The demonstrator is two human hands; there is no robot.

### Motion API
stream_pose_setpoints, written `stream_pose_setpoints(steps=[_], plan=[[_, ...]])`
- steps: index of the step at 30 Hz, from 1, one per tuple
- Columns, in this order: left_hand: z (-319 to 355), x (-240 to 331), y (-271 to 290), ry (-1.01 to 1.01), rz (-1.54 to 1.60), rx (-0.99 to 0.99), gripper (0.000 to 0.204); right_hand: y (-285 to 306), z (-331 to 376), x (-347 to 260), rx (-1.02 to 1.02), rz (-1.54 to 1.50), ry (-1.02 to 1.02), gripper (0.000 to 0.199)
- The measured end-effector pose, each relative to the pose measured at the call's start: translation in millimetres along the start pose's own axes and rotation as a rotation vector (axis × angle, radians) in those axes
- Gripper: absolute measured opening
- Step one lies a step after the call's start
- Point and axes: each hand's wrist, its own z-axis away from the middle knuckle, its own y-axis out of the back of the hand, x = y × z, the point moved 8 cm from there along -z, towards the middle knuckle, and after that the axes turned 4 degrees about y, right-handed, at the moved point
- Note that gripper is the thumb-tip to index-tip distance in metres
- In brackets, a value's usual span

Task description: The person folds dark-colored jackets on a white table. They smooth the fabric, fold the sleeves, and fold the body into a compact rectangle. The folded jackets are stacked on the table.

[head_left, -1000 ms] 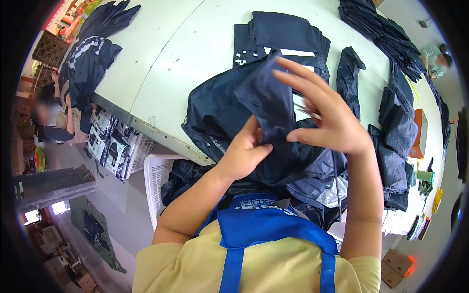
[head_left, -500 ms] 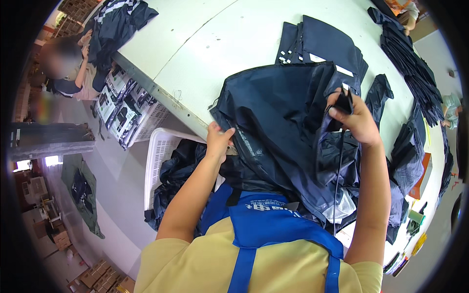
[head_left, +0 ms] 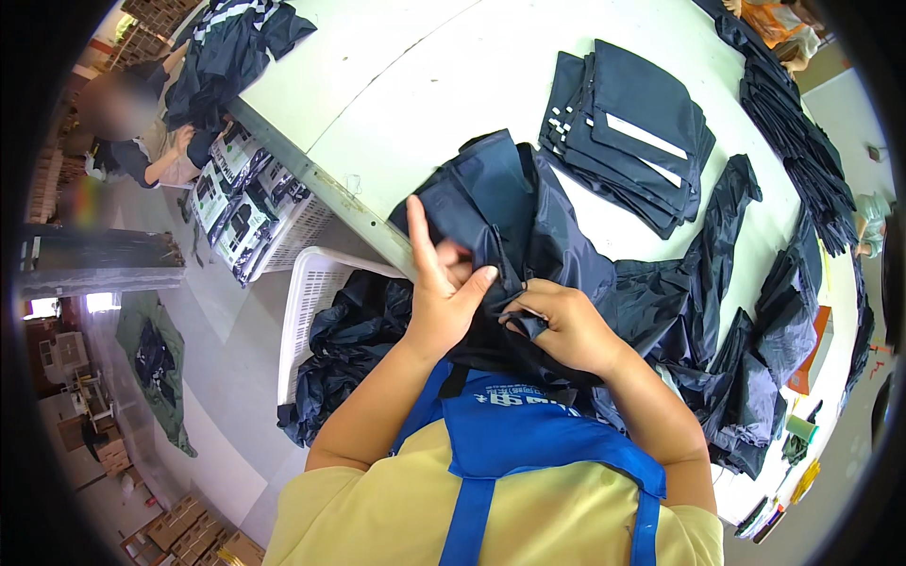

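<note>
A crumpled piece of thin black fabric [head_left: 576, 226] is bunched in front of me at the table's near edge. My left hand [head_left: 442, 288] is at its left side, thumb pressing the cloth against curled fingers while the index finger points up along it. Close beside it, my right hand [head_left: 564, 325] pinches a gathered edge of the same fabric, fingers bent inward. Folds hide some of the fingertips. Beyond the fabric lies a stack of folded black cloth pieces [head_left: 642, 99] with white labels.
Left of me, a white plastic basket [head_left: 300, 302] holds more black fabric. Loose black cloths [head_left: 727, 208] and long folded dark bundles [head_left: 788, 132] lie along the white table's right side [head_left: 425, 104]. A co-worker [head_left: 142, 151] handles dark cloth at the far left, near packaged goods [head_left: 250, 203].
The spread fabric is now gathered into a smaller bunch. My right hand has come down and left, close to my left hand. The folded stack is more fully uncovered.
</note>
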Motion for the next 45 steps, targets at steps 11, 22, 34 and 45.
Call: stream_pose_setpoints(steps=[11, 22, 34, 45], plan=[[3.7, 33.9, -8.8, -0.102, -0.671, -0.113, 0.041, 0.0, 13.8, -17.1, 0.003, 0.115, 0.056, 0.04], [5.5, 41.6, -26.8, -0.231, -0.717, -0.201, 0.033, 4.4, 21.1, -20.2, 0.037, 0.11, 0.088, 0.04], [6.0, 73.9, -37.8, -0.485, -1.038, -0.191, 0.013, 13.1, 27.9, -15.8, 0.1, 0.072, 0.098, 0.036], [8.5, 106.8, -62.5, -0.778, -0.972, -0.174, 0.024, 62.0, 37.3, -39.9, 0.251, -0.087, 0.061, 0.016]])
